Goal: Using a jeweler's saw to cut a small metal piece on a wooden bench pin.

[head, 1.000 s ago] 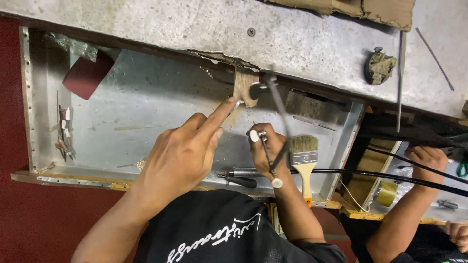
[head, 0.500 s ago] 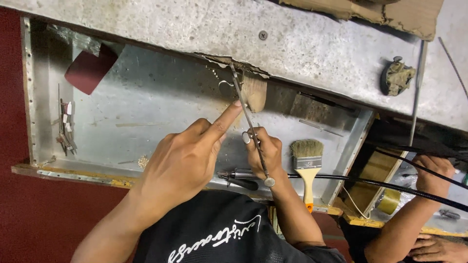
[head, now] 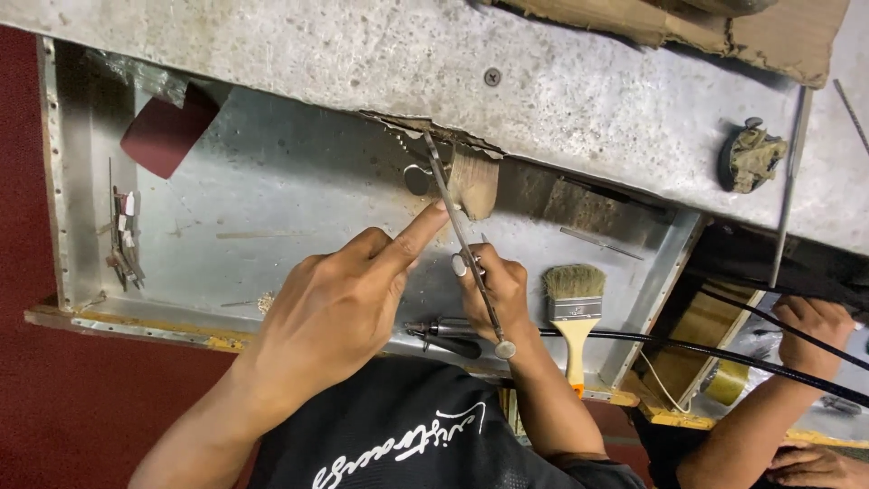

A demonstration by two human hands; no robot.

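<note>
My left hand (head: 330, 312) lies back-up over the metal tray, index finger stretched out, its tip at the edge of a small wooden peg (head: 474, 181) under the bench's rim. The other fingers are curled and the palm is hidden. My right hand (head: 493, 290) grips a thin metal rod-like tool (head: 463, 240) with a round knob at its near end. The tool slants up, its tip reaching the torn notch beside the peg. A small round metal piece (head: 416, 178) hangs just left of the tool.
A flat paintbrush (head: 573, 303) lies to the right of my right hand. A dark red sheet (head: 167, 131) and several small tools (head: 122, 240) sit at the tray's left. Another person's hand (head: 815, 326) holds black cables at the right. A lumpy object (head: 751, 156) rests on the bench top.
My right hand and the thin tool have shifted left toward the peg, and the tool's tip now sits at the notch. My left index finger stays by the peg.
</note>
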